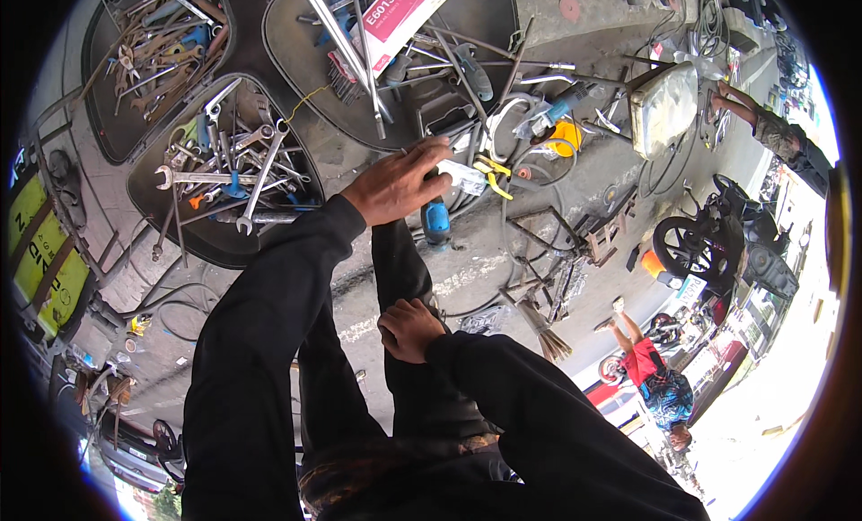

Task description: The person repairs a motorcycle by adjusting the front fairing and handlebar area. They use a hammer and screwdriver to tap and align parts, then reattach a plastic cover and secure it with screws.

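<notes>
My left hand (400, 184) reaches forward over the ground, its fingers and thumb curled around the dark upper end of a blue-and-black power tool (436, 223). Part of that tool is hidden beneath the hand. Just right of it lie yellow-handled pliers (493, 174) and a clear plastic packet (462, 178). My right hand (411, 331) rests on my knee with curled fingers, and nothing shows in it. To the left, a dark open tray (148, 193) carries combination wrenches (263, 175) and other hand tools.
Another dark tray (97, 130) of tools stands farther left. A pink-and-white box (395, 22) and long metal rods lie across a third tray (283, 36). Right are a blue angle grinder (561, 108), loose cables, a metal frame (548, 238), a motorcycle (709, 247) and two people (660, 382).
</notes>
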`<state>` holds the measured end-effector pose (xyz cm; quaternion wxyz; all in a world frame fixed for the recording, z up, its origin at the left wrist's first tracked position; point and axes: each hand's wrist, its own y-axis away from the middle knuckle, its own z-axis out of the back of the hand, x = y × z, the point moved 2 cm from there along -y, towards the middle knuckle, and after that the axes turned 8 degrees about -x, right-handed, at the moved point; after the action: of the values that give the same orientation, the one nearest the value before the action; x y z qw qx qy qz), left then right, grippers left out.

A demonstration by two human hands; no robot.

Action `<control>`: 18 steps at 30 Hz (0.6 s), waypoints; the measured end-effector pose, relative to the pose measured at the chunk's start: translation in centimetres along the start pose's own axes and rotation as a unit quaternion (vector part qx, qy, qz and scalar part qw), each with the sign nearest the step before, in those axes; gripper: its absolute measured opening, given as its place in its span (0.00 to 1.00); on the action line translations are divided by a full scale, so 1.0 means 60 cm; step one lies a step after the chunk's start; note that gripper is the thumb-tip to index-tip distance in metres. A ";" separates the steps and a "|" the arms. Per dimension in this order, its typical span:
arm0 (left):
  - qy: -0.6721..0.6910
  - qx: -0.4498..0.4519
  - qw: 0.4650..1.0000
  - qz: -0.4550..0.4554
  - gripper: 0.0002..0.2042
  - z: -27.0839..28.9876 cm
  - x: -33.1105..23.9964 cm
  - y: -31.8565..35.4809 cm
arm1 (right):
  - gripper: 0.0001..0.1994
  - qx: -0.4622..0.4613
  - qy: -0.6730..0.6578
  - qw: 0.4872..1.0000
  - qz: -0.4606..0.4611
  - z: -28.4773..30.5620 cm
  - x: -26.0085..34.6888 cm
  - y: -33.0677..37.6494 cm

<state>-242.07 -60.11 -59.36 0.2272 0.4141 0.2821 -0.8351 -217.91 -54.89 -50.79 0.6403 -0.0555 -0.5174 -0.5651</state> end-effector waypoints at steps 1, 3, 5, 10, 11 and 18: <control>-0.096 0.007 0.995 -0.014 0.12 0.003 0.028 -0.019 | 0.06 -0.006 -0.001 1.000 0.000 0.006 -0.004 0.000; -0.157 -0.008 0.982 0.101 0.16 0.020 0.080 -0.032 | 0.06 0.003 -0.012 1.000 -0.014 0.019 -0.011 0.002; -0.173 -0.051 0.950 0.255 0.17 0.027 0.130 -0.040 | 0.06 -0.022 -0.023 0.999 -0.011 0.034 -0.018 0.001; -0.247 -0.075 0.797 0.546 0.22 -0.021 0.172 -0.042 | 0.06 -0.035 -0.053 0.998 -0.028 0.063 -0.039 0.005; -0.215 -0.013 0.760 0.614 0.29 -0.043 0.172 -0.048 | 0.07 -0.049 -0.053 0.997 -0.026 0.068 -0.043 0.007; 0.139 -0.388 0.723 0.555 0.16 -0.141 0.117 -0.180 | 0.07 -0.078 -0.073 0.994 -0.030 0.087 -0.069 0.003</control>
<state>-247.84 -47.58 -66.24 0.7491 0.4834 0.3296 -0.3109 -220.19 -48.67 -51.30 0.5770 -0.1303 -0.5188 -0.6172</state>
